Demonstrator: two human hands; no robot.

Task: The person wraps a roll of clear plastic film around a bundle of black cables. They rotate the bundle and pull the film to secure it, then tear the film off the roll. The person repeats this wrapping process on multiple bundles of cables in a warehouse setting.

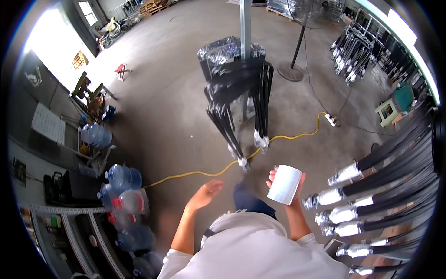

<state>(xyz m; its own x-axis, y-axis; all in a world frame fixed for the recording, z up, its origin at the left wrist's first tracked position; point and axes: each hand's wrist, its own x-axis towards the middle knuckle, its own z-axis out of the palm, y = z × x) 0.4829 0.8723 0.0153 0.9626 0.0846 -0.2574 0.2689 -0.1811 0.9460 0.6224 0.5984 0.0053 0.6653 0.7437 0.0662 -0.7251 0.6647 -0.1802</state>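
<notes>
right hand [301, 185] gripping white roll [285, 184], left hand [206, 194] in the air, fingers loosely extended, black strips [237, 81] hanging at metal post [245, 28] ahead, yellow cable [197, 172] across floor [162, 125], silvery-ended black bundles [385, 186] right, plastic jugs [123, 178] left

Loose off-white short-sleeved cloth shirt [265, 246], kinda rumpled, with a grey patch [210, 233] at its left front edge. Dark navy fabric trousers [251, 201] show past the shirt's hem, and both forearms [183, 229] are bare below its sleeves [175, 263].
</notes>
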